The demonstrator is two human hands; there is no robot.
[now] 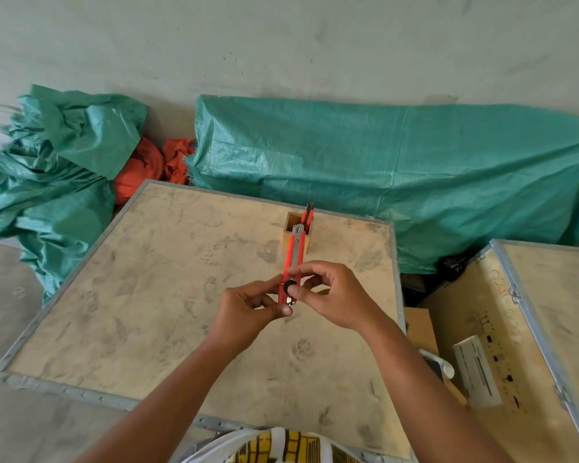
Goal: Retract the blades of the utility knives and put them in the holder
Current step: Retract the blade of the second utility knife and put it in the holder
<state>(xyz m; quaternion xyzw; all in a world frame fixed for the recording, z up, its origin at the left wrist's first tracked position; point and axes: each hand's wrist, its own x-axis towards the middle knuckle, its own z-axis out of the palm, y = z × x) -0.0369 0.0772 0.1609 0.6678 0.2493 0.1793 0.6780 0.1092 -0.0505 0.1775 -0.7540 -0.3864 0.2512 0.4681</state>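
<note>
A red utility knife [294, 253] is held above the plywood crate top [168, 295], its metal nose pointing away toward the holder. My left hand [251, 307] grips the knife's rear end. My right hand [328, 295] pinches the black slider knob on its side. No blade shows beyond the nose. The small wooden holder [290, 235] stands upright near the crate's far edge. Another red knife [309, 216] stands inside it, its tip sticking out above the rim.
Green tarps [415, 168] and orange cloth [141, 172] lie behind the crate. A second crate [515, 345] stands at the right, with a white box [477, 372] on its side. Concrete floor is at the left.
</note>
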